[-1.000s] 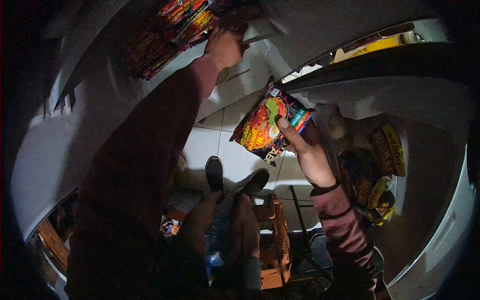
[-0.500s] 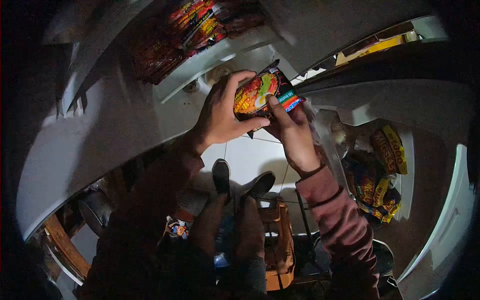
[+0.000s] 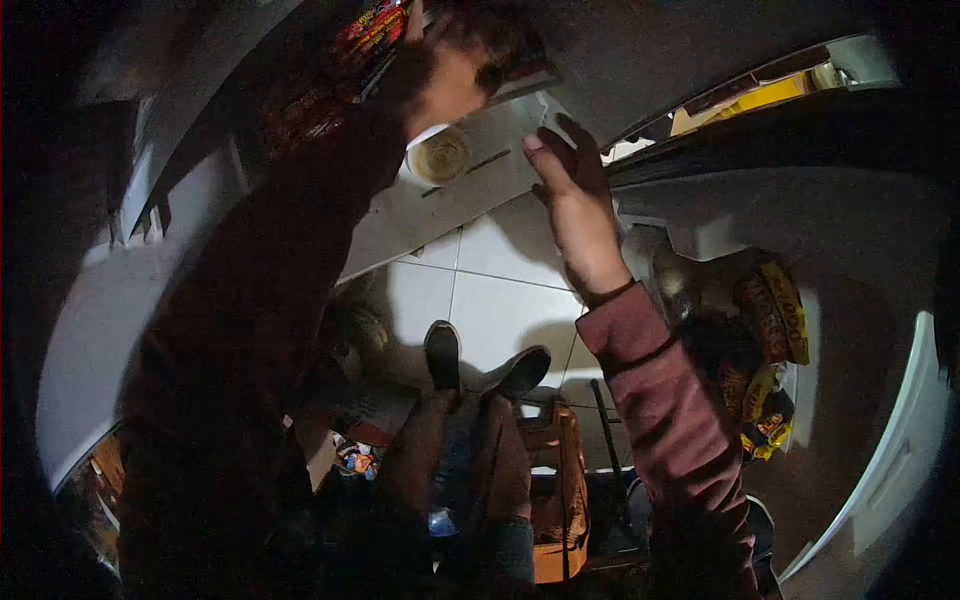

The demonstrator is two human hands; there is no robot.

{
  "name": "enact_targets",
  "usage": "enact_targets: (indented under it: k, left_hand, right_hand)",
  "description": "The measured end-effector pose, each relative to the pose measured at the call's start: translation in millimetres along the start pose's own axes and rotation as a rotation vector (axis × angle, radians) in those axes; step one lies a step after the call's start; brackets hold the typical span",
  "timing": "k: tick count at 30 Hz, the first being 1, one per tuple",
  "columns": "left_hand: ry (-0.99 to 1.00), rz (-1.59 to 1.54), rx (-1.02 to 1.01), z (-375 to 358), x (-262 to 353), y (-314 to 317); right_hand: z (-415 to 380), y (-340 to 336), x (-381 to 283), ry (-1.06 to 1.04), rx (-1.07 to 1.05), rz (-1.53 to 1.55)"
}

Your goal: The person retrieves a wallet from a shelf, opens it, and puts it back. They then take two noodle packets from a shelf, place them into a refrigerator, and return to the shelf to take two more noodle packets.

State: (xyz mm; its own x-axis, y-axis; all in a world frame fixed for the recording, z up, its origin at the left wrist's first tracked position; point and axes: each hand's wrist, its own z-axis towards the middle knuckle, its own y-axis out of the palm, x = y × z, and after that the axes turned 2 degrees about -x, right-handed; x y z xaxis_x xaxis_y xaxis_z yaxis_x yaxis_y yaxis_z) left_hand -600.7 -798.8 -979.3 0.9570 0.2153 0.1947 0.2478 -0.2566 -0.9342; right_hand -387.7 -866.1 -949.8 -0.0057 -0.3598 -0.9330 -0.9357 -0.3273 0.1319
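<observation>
My left hand (image 3: 450, 88) reaches up to the top of the view, among dark, glossy instant noodle packets (image 3: 370, 32) with red and yellow print. Its thumb points upward beside them; shadow and blur hide the other fingers, so I cannot make out whether a packet is in its grip. Lower and to the right, my right hand (image 3: 580, 215) is raised, with thumb and fingers apart and nothing between them. Between the two hands, just under my left hand, a round pale container (image 3: 440, 157) stands on a light surface.
Yellow-and-dark packets (image 3: 775, 315) lie in a white-edged compartment at right. Below are a white tiled floor (image 3: 500, 262), my shoes (image 3: 441, 350) and an orange-brown chair-like object (image 3: 560, 480). A yellow item (image 3: 785, 95) shows through a slot at upper right.
Both hands held a black instant noodle packet in the middle. My left hand has since moved up to the other packets, and my right hand has let go.
</observation>
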Motion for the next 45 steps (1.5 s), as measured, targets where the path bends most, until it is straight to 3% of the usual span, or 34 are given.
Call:
enact_targets:
  k: [11,15,18,20,21,23,25,26,28,29,31,32,35,37,45]
  left_hand:
    - [0.15,0.077,0.288,25.6,1.5,-2.4]
    - [0.234,0.23,0.531,-7.0,-4.4,3.6]
    - [0.343,0.272,0.65,-41.8,-7.8,-18.5]
    - [0.378,0.222,0.557,-55.5,-13.8,-30.0]
    - [0.278,-0.309,0.502,-48.6,-36.9,-19.7]
    - [0.159,-0.819,0.422,-60.2,-53.7,-30.0]
    - [-0.216,-0.273,0.516,-74.1,-65.3,-40.1]
    - [-0.215,-0.268,0.517,-72.3,-81.4,-35.6]
    - [0.183,-0.182,0.528,-60.1,-123.0,-19.2]
    - [0.183,-0.178,0.531,-60.0,-134.7,-17.9]
    - [0.314,0.26,0.707,-60.3,-149.4,-16.5]
    - [0.317,0.26,0.71,-52.7,-160.0,-11.8]
    - [0.061,-0.201,0.651,-40.1,-167.0,-6.5]
    - [-0.009,-0.269,0.599,-39.3,-161.7,-11.6]
    - [0.054,-0.301,0.387,-71.2,-76.1,-70.6]
  right_hand:
    - [-5.3,-7.2,-0.1,-0.052,-0.06,-0.056]
    - [-5.9,-18.3,10.3,-0.064,-0.125,-0.17]
    - [-16.1,-21.0,10.1,-0.047,-0.145,-0.043]
    - [-20.3,-26.0,16.8,-0.044,-0.161,-0.062]
    - [-21.7,-26.7,19.1,-0.048,-0.179,-0.084]
    - [-26.4,-28.9,20.6,-0.047,-0.191,-0.073]
    - [-30.6,-34.5,20.5,-0.046,-0.197,-0.072]
    - [-32.2,-37.1,19.7,-0.043,-0.198,-0.097]
    - [-35.5,-39.1,17.9,-0.047,-0.201,-0.119]
    - [-37.4,-39.2,17.3,-0.05,-0.196,-0.083]
    - [-41.4,-39.9,16.1,-0.054,-0.192,-0.048]
    - [-42.5,-39.5,15.1,-0.045,-0.192,-0.01]
    - [-44.7,-43.2,13.0,-0.033,-0.201,-0.009]
    - [-44.0,-45.6,14.3,-0.029,-0.208,-0.046]
    - [-45.5,-45.6,19.7,0.022,-0.204,-0.037]
